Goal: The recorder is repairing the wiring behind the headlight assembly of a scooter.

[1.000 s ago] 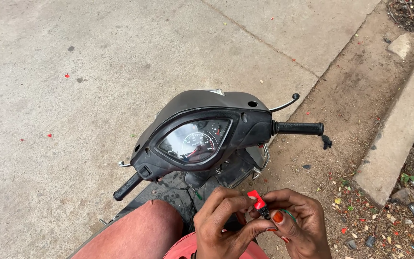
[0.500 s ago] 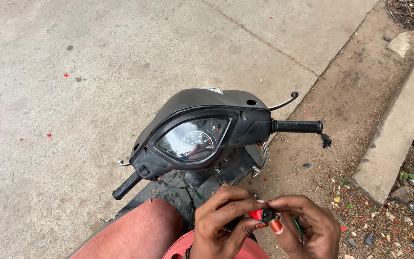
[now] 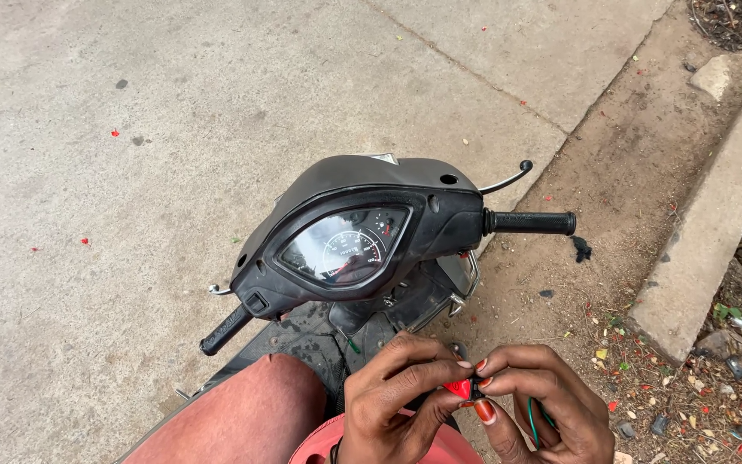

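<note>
Your left hand (image 3: 392, 399) and right hand (image 3: 543, 408) meet low in the frame, just below the scooter's handlebar; both are closed in a fingertip pinch on a small red plastic switch (image 3: 459, 388), wedge-shaped and glossy. A thin green wire (image 3: 531, 421) curls inside your right palm. Above sits the matte black handlebar cover (image 3: 362, 185) with its curved glass speedometer (image 3: 345, 247) and ribbed rubber grip (image 3: 530, 222). Rough concrete pavement (image 3: 130, 172) lies open on your left; a raised stone kerb (image 3: 714, 223) borders the dirt on your right.
</note>
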